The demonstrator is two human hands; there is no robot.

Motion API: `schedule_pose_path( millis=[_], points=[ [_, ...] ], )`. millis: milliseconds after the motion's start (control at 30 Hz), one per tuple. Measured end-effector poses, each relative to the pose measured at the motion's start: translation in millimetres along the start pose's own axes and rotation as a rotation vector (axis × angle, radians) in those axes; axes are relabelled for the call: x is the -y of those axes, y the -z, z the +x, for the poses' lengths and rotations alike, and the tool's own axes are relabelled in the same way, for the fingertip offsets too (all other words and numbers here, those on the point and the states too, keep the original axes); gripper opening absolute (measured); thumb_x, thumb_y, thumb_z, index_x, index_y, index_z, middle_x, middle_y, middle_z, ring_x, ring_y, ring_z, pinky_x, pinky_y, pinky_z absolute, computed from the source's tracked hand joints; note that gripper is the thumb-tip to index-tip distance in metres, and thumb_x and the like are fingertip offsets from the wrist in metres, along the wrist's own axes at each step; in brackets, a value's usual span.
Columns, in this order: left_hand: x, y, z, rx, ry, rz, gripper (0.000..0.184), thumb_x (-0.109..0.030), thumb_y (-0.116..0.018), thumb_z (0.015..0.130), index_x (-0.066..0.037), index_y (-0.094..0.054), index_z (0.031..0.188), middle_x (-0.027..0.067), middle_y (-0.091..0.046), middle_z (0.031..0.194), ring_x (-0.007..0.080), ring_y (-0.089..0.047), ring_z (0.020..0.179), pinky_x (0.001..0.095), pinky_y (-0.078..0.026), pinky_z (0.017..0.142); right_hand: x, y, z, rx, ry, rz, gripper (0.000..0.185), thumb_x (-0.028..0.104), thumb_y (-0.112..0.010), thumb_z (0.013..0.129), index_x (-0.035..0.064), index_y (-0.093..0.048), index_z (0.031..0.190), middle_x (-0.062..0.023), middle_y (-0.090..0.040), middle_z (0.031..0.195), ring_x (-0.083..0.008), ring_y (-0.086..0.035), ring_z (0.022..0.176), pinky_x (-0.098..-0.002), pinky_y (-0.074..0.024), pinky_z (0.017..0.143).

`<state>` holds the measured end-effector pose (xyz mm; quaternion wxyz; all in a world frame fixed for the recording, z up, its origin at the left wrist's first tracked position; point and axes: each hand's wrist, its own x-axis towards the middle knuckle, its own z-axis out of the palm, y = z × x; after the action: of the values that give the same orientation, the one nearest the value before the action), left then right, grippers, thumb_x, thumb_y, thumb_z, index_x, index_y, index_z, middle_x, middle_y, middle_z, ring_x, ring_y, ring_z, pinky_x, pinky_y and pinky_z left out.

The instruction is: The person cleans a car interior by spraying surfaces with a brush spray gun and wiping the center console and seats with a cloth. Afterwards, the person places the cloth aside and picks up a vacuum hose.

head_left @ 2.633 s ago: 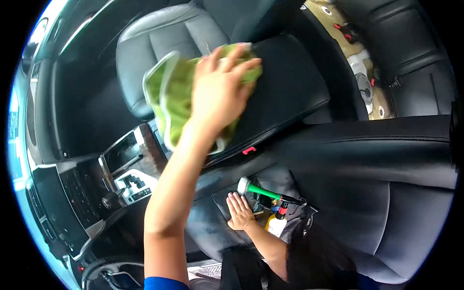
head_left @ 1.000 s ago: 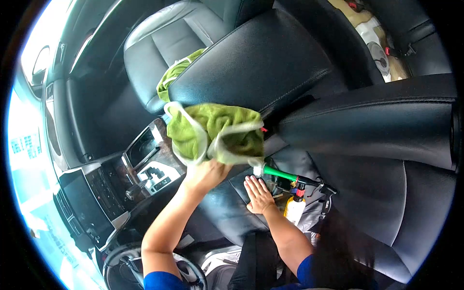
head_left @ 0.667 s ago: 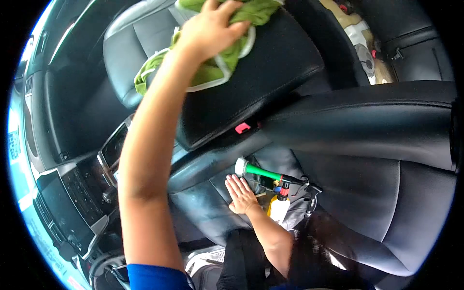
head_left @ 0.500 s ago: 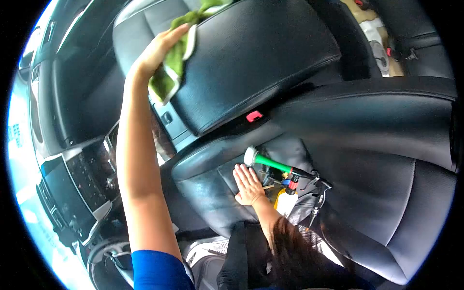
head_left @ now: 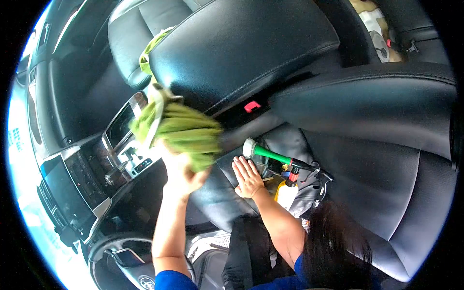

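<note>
My left hand (head_left: 181, 174) grips a green towel (head_left: 186, 130) with pale edging, blurred by motion. The towel is bunched in front of the centre armrest (head_left: 241, 53), and a strip of it trails up along the armrest's left side. On the black leather seat (head_left: 208, 198), my right hand (head_left: 249, 179) lies flat with its fingers stretched out. Just beside its fingertips is a brush (head_left: 273, 154) with a green handle and white bristles. A spray bottle (head_left: 287, 191) with a red and black neck and yellow contents lies to its right.
A red seat-belt buckle (head_left: 252, 106) sits between armrest and seat. The gear lever (head_left: 113, 176) and console are at left, the steering wheel (head_left: 121, 261) at bottom left. Another seat (head_left: 145, 34) stands beyond the armrest. Dark hair (head_left: 333, 246) hangs at lower right.
My left hand has come down and toward me with the towel, from the armrest's upper left side to above the console. My right hand stays flat on the seat.
</note>
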<state>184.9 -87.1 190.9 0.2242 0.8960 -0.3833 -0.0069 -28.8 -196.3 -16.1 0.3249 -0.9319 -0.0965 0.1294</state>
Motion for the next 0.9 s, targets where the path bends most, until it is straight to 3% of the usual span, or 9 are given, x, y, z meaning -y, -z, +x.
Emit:
schedule_pose_path(
  millis=[167,300,367,467,500,533,567,700,900],
  points=[
    [-22.8,-47.8,136.8,0.138,-0.197,0.193,0.024,-0.013,-0.062,0.069,-0.003,-0.069,0.09,0.0131,-0.051,0.13,0.0311,-0.036,0.133,0.0464,-0.022,0.115,0.9,1.2,0.2,0.032,-0.011,0.042,0.092,0.033,-0.059,0.071,-0.0012,-0.02,0.147,-0.0159,-0.012,0.156,-0.0306,-0.012,0.144,-0.044,-0.0097,0.117],
    [-27.2,-47.0,130.6,0.113,-0.313,0.179,0.014,-0.007,-0.059,0.071,0.001,-0.066,0.079,0.0056,-0.039,0.145,0.0228,-0.035,0.135,0.031,-0.036,0.108,1.4,5.8,1.3,0.012,0.009,0.001,0.092,0.031,-0.06,0.071,-0.0021,-0.019,0.146,-0.0167,-0.012,0.156,-0.0314,-0.012,0.144,-0.0442,-0.0095,0.117],
    [-17.2,-36.8,96.3,-0.01,-0.309,0.155,0.018,-0.008,-0.061,0.075,-0.006,-0.068,0.091,0.0072,-0.054,0.131,0.0237,-0.059,0.114,0.0311,-0.052,0.088,4.5,7.8,1.9,0.14,-0.026,-0.019,0.093,0.034,-0.058,0.072,-0.0018,-0.016,0.147,-0.0175,-0.012,0.156,-0.0315,-0.012,0.144,-0.0439,-0.0088,0.118],
    [-20.4,-14.3,76.4,-0.313,-0.008,-0.402,0.031,0.003,-0.065,0.073,-0.002,-0.065,0.103,0.0091,-0.064,0.118,0.0228,-0.064,0.105,0.0324,-0.053,0.086,2.9,3.0,2.5,0.085,-0.011,-0.041,0.093,0.037,-0.056,0.073,-0.0019,-0.015,0.148,-0.0179,-0.009,0.156,-0.0319,-0.011,0.145,-0.0443,-0.0083,0.118],
    [-41.9,-4.9,71.9,-0.312,0.402,-1.233,0.028,0.001,-0.061,0.083,0.002,-0.061,0.111,0.0099,-0.064,0.117,0.0195,-0.064,0.104,0.0315,-0.052,0.086,2.2,1.4,2.0,0.086,-0.015,-0.062,0.093,0.036,-0.056,0.073,-0.0021,-0.015,0.147,-0.0184,-0.013,0.155,-0.0324,-0.014,0.144,-0.0445,-0.0092,0.118],
    [-48.6,0.4,71.3,-0.204,0.453,-1.618,0.064,-0.034,-0.068,0.087,-0.001,-0.042,0.135,0.0173,-0.051,0.133,0.03,-0.056,0.116,0.0449,-0.045,0.098,4.1,3.2,1.3,0.093,-0.014,-0.081,0.092,0.036,-0.056,0.073,-0.0023,-0.016,0.147,-0.0189,-0.017,0.154,-0.0329,-0.017,0.143,-0.0447,-0.0101,0.118],
    [-65.1,7.0,88.1,-0.15,0.381,-1.706,0.06,-0.036,-0.067,0.085,-0.001,-0.045,0.129,0.0176,-0.052,0.127,0.0314,-0.057,0.111,0.045,-0.046,0.094,7.8,6.6,1.8,0.3,-0.093,-0.07,0.087,0.035,-0.056,0.074,-0.0008,-0.022,0.146,-0.0203,-0.027,0.149,-0.0338,-0.025,0.139,-0.0459,-0.0128,0.117],
    [-180.5,37.4,231.2,-0.223,-0.364,-1.095,0.052,-0.044,-0.065,0.079,0.0,-0.055,0.104,0.0188,-0.06,0.1,0.0366,-0.061,0.091,0.0456,-0.049,0.081,6.9,-3.2,1.4,0.024,-0.032,-0.116,0.08,0.036,-0.053,0.079,0.0004,-0.025,0.145,-0.0194,-0.028,0.149,-0.0328,-0.027,0.138,-0.0456,-0.0173,0.115],
    [-112.5,-46.0,180.5,-0.295,-0.223,-0.762,0.061,-0.035,-0.07,0.073,0.004,-0.054,0.116,0.0218,-0.062,0.101,0.0404,-0.06,0.096,0.0426,-0.049,0.086,-0.9,-20.7,13.2,-0.323,0.095,-0.157,0.07,0.037,-0.05,0.087,0.0022,-0.029,0.143,-0.018,-0.031,0.148,-0.0314,-0.029,0.137,-0.0452,-0.024,0.113]
  ],
)
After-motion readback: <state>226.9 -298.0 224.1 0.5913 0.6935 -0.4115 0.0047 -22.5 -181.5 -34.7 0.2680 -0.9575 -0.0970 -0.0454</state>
